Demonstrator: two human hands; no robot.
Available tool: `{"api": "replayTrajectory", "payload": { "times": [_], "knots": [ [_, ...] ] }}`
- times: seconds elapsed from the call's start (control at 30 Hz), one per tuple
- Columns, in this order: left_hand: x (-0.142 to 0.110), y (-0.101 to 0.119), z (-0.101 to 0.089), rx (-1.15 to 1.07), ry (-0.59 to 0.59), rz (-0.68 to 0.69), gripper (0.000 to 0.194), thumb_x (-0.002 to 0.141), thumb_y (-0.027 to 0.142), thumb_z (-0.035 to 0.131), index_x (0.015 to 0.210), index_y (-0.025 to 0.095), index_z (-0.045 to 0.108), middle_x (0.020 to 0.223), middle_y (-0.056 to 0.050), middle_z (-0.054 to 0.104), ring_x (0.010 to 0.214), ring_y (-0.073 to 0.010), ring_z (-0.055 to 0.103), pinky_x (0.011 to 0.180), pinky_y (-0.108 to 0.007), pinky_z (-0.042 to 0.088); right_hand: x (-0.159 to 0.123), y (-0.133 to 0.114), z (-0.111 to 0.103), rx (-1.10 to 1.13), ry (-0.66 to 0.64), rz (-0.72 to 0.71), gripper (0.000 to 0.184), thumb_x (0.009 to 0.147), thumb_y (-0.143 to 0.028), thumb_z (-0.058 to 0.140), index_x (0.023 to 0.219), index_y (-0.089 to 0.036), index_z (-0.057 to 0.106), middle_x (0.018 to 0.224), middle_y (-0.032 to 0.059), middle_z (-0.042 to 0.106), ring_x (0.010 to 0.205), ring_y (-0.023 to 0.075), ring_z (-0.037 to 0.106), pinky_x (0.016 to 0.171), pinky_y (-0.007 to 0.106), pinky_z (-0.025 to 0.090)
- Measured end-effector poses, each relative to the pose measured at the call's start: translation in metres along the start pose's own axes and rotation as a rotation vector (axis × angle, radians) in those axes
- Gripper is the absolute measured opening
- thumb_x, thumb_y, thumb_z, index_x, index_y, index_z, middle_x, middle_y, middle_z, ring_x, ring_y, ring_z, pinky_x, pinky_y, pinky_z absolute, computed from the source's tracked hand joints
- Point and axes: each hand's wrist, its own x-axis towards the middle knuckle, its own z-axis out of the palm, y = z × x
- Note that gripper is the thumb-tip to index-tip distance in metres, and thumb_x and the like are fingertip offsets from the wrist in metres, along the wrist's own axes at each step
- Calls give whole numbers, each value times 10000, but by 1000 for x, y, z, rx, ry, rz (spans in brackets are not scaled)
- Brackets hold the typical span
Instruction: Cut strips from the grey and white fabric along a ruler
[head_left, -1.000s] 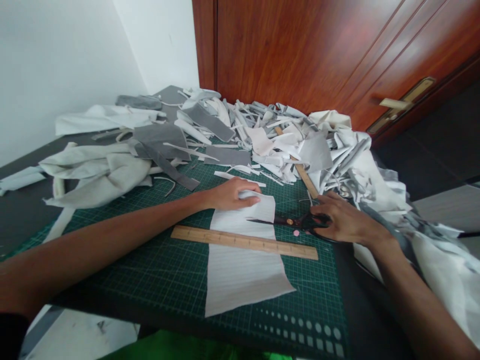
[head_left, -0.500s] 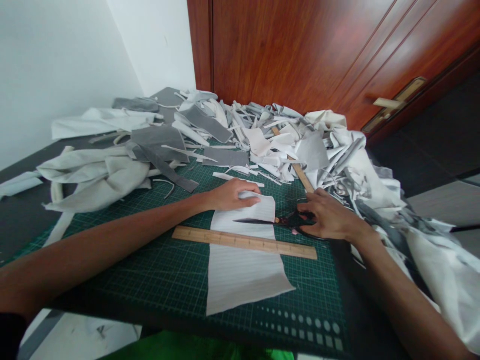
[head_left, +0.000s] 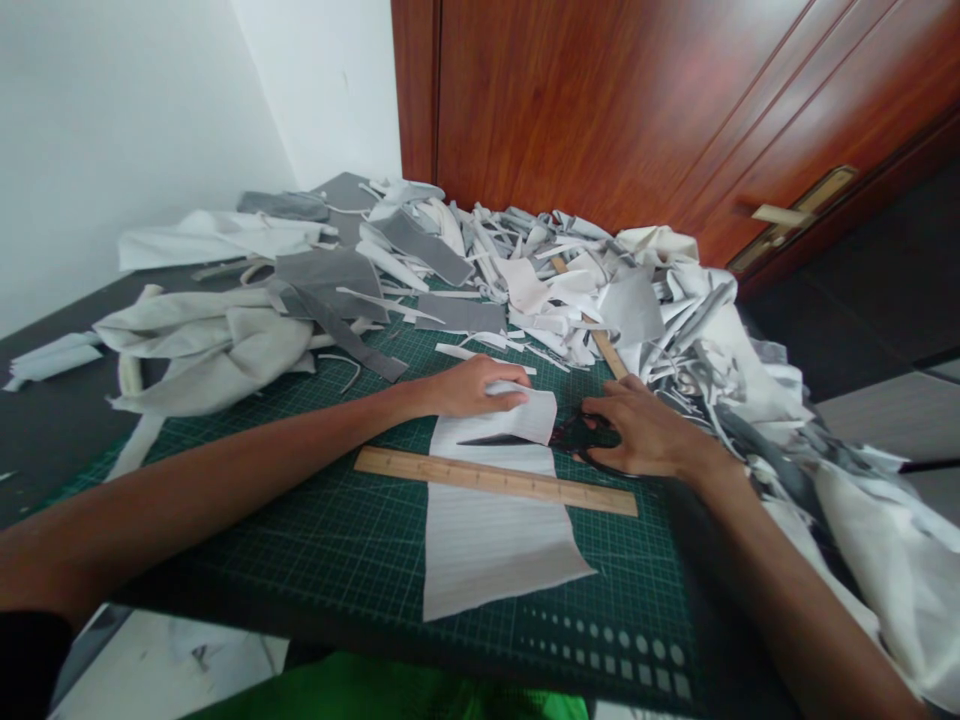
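- Black-handled scissors [head_left: 589, 436] and the right hand [head_left: 645, 435] have slid left since the earlier frame, with more of the blades now under the fabric.
- A wooden ruler [head_left: 495, 482] shows tick marks and numerals too small to read. A green cutting mat [head_left: 300, 495] has a printed grid and a row of round gauge marks along its near edge.
- The right hand lies palm down, with the wrist toward the lower right and the fingers curled over the scissor loops: a firm grip on the scissors.
- The left hand [head_left: 476, 388] reaches in from the lower left, palm down. Its grip is closed on the upper end of a piece of white striped fabric [head_left: 487, 540], raising a flap.
- The fabric lies on the mat, its long axis running away from the person, wider at the near end. The ruler lies across it, nearly crosswise and slightly tilted. The blades point left, just beyond the ruler.
- A heap of grey and white fabric scraps [head_left: 570, 280] covers the far end of the table [head_left: 45, 450], against a wooden door [head_left: 600, 100] with a brass lever handle [head_left: 780, 215].
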Motion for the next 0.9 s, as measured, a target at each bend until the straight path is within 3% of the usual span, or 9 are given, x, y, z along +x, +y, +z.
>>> {"api": "replayTrajectory", "payload": {
  "times": [0.2,0.9],
  "knots": [
    [-1,0,-1,6,-9,-79,304,1042,408,548,1078,165,728,1011,-79,802,856,-179,721,804,-279,494,4,-3,4,-14,-19,21,206,848,-399,721,904,-219,638,905,88,680,927,295,565,909,435,391],
    [-1,-3,-3,14,-11,-75,276,1029,397,577,1025,164,724,922,-51,779,776,-159,683,739,-264,464,3,9,14,-37,0,-32,308,888,-478,760,778,-220,633,794,33,546,796,232,506,886,401,373]
  ]
}}
